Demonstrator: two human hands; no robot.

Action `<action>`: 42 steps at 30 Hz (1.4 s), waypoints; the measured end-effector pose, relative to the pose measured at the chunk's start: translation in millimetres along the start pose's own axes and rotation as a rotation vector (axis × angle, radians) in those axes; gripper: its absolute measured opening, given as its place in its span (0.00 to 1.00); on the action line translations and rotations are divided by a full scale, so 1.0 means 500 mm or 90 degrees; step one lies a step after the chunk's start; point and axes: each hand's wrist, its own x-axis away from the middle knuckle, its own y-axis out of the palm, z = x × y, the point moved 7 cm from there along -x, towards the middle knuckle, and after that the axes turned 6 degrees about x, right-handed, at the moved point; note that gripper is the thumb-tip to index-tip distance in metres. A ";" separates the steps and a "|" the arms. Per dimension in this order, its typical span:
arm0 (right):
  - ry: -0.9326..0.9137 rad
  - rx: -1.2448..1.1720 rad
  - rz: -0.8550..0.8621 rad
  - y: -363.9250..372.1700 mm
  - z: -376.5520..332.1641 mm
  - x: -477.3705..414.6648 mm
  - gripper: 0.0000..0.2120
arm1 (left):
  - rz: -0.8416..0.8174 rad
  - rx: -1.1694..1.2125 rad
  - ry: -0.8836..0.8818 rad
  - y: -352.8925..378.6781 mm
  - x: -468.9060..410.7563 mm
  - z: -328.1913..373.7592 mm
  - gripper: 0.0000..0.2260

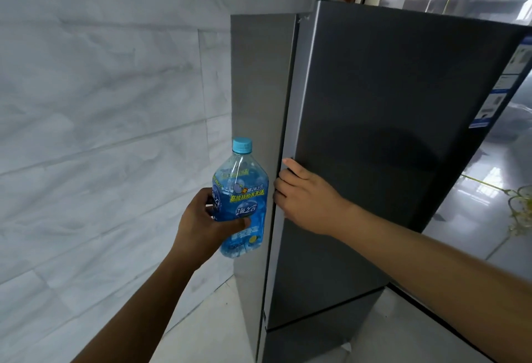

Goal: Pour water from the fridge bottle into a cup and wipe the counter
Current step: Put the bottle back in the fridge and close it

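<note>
Gripping the clear plastic bottle with blue label and cap (pixel 240 198) upright, the left hand (pixel 201 226) is raised; just beside it, the right hand (pixel 306 200) is curled around the grey metal fridge door (pixel 359 147) edge.

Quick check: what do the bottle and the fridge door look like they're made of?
Bottle: clear plastic, it seems; see-through walls, glossy blue printed label, light blue ridged cap. Fridge door: probably painted or brushed metal, dark grey with a soft satin sheen; a coated finish can't be ruled out.
</note>
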 end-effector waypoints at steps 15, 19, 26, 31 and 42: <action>0.114 -0.048 0.010 -0.032 -0.021 0.013 0.11 | -0.046 0.014 0.014 -0.015 0.026 0.002 0.29; 0.216 -0.092 0.050 -0.090 -0.029 0.068 0.15 | -0.066 0.018 0.013 -0.019 0.023 -0.005 0.29; 0.409 -0.105 0.057 -0.150 -0.048 0.145 0.15 | -0.127 0.047 0.030 0.027 0.018 0.018 0.29; 0.524 -0.107 0.042 -0.195 -0.059 0.220 0.17 | -0.179 0.076 0.032 0.060 0.029 0.032 0.31; 0.710 -0.076 0.089 -0.284 0.021 0.383 0.21 | -0.374 0.120 0.059 0.242 0.083 0.075 0.28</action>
